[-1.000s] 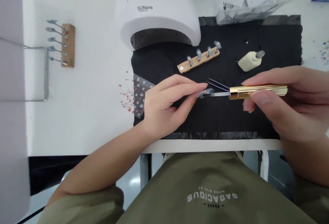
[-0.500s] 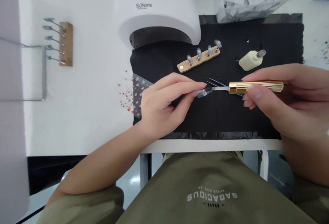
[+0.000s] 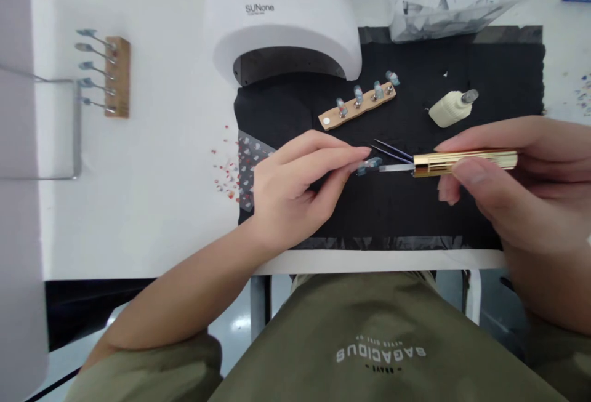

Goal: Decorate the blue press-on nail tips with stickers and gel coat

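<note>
Between the thumb and fingers of my left hand (image 3: 305,183) is a blue-grey false nail (image 3: 369,166), pointing right over the black mat. What the nail is fixed to is hidden by the fingertips. My right hand (image 3: 517,186) is closed on a nail brush (image 3: 462,160) with a ribbed gold handle, lying level. Its pale flat end reaches the nail's right tip and seems to touch it. Behind the brush, a pair of dark tweezers (image 3: 392,151) lies on the mat, partly covered. A wooden nail stand (image 3: 333,118) with several decorated nails sits beyond my left fingers.
A white nail lamp (image 3: 286,17) stands at the back. Right of the stand lies a cream bottle (image 3: 447,109), near a clear bin (image 3: 434,23) of pad packets. A second nail stand (image 3: 118,79) is far left. A patterned sticker sheet (image 3: 247,168) and loose flecks lie by the mat's left edge.
My right hand has shifted slightly right and down with the brush, uncovering more of the tweezers. The nail in my left hand has turned a little; that hand stays nearly in place.
</note>
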The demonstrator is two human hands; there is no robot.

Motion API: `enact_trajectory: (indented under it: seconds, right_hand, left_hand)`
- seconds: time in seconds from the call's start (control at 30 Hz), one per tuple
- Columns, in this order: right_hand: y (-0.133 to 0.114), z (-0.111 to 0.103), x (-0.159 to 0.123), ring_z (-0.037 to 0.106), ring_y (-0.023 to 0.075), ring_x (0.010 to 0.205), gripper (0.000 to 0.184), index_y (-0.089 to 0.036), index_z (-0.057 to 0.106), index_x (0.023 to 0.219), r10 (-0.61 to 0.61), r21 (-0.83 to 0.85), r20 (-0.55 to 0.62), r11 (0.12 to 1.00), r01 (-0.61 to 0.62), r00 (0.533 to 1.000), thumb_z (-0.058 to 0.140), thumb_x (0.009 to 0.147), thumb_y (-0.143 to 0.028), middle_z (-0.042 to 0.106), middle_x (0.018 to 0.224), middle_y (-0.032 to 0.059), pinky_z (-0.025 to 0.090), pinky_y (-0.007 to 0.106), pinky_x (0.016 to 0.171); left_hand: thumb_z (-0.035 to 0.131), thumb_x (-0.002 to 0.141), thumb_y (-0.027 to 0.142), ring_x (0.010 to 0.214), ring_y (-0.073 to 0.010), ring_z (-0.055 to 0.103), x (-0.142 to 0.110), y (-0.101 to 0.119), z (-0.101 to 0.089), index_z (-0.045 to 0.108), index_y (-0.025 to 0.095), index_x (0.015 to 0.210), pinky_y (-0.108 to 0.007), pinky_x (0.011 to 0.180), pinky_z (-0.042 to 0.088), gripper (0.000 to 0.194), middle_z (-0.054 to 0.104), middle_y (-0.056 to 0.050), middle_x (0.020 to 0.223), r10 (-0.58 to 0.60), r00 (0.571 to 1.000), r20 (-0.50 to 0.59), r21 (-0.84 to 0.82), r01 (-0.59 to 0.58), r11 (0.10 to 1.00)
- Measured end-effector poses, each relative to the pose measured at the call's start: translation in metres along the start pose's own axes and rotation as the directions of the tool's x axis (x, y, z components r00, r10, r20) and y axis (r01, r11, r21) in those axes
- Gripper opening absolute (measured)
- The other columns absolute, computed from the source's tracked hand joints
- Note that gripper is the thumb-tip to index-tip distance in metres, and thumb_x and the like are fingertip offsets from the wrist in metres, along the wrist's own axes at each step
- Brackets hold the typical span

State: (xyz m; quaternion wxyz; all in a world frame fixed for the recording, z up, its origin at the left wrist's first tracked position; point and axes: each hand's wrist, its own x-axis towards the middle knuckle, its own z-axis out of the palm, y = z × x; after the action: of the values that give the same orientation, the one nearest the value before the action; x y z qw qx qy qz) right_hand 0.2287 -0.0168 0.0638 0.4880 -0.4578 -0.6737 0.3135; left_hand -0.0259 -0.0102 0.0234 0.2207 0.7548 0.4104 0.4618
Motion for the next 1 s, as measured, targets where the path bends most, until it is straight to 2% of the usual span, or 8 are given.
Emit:
enact_trajectory:
  seconds: [0.13,0.3,0.47,0.6,0.73,0.87,1.0]
  right_hand:
    - [0.004,0.002,-0.003,0.069,0.0103,0.058,0.026,-0.031,0.091,0.108,-0.007,0.028,0.049,1.0,0.006,0.999,0.087,0.09,-0.013,0.083,0.081,-0.007,0.056,0.029,0.049]
    - [0.002,0.001,-0.005,0.069,0.0087,0.059,0.026,-0.031,0.09,0.109,-0.03,-0.025,0.064,0.999,0.032,0.998,0.086,0.092,-0.012,0.085,0.086,-0.0084,0.054,0.027,0.049]
    - [0.004,-0.001,-0.004,0.069,0.0076,0.062,0.023,-0.034,0.091,0.111,-0.013,-0.023,0.076,1.0,0.015,0.997,0.087,0.094,-0.018,0.086,0.088,-0.0108,0.056,0.027,0.051]
    - [0.007,-0.002,-0.003,0.068,0.0096,0.06,0.027,-0.032,0.091,0.112,-0.033,-0.018,0.06,0.999,0.034,0.998,0.089,0.092,-0.014,0.085,0.086,-0.0088,0.056,0.031,0.049]
    - [0.006,0.0,-0.002,0.068,0.0109,0.061,0.018,-0.032,0.091,0.105,0.009,-0.023,0.024,1.0,-0.009,1.0,0.087,0.094,-0.018,0.083,0.082,-0.0082,0.054,0.032,0.049]
    - [0.008,0.0,-0.001,0.066,0.0133,0.059,0.012,-0.03,0.091,0.099,0.025,-0.041,-0.005,0.999,-0.025,1.0,0.087,0.094,-0.02,0.08,0.077,-0.0052,0.049,0.035,0.047]
    - [0.013,0.001,0.001,0.065,0.016,0.059,0.006,-0.029,0.092,0.096,0.038,-0.097,-0.096,0.994,-0.048,0.995,0.088,0.095,-0.025,0.078,0.073,-0.0018,0.045,0.04,0.048]
  left_hand:
    - [0.072,0.105,0.008,0.083,-0.0151,0.079,0.0,0.002,-0.001,0.092,0.031,0.113,-0.026,0.08,0.067,0.031,0.088,-0.002,0.105,0.012,1.0,0.019,0.025,-0.013,1.0]
    - [0.071,0.105,0.007,0.089,-0.0155,0.083,0.0,0.001,-0.001,0.091,0.028,0.113,-0.024,0.083,0.069,0.03,0.088,-0.003,0.107,0.027,0.999,0.025,0.032,-0.028,0.999]
    - [0.074,0.105,0.005,0.089,-0.0134,0.084,0.0,-0.004,-0.001,0.087,0.024,0.114,-0.021,0.081,0.069,0.024,0.089,-0.002,0.106,0.15,0.989,0.002,0.037,-0.15,0.988]
    - [0.073,0.103,0.001,0.09,-0.0131,0.085,0.001,-0.005,-0.001,0.087,0.021,0.113,-0.02,0.083,0.069,0.027,0.088,-0.003,0.106,0.115,0.993,-0.003,0.06,-0.114,0.992]
    - [0.077,0.102,0.003,0.087,-0.0113,0.083,0.001,-0.008,0.0,0.087,0.019,0.111,-0.017,0.078,0.067,0.02,0.088,-0.004,0.102,0.142,0.989,-0.038,0.036,-0.141,0.989]
    - [0.08,0.102,0.004,0.086,-0.0118,0.083,0.001,-0.007,0.0,0.087,0.024,0.11,-0.02,0.078,0.068,0.023,0.088,0.0,0.102,0.104,0.993,-0.054,0.057,-0.101,0.993]
    - [0.079,0.103,0.004,0.088,-0.0128,0.083,0.001,-0.004,0.0,0.088,0.027,0.11,-0.023,0.08,0.07,0.025,0.089,0.001,0.104,0.071,0.997,-0.038,0.077,-0.068,0.995]
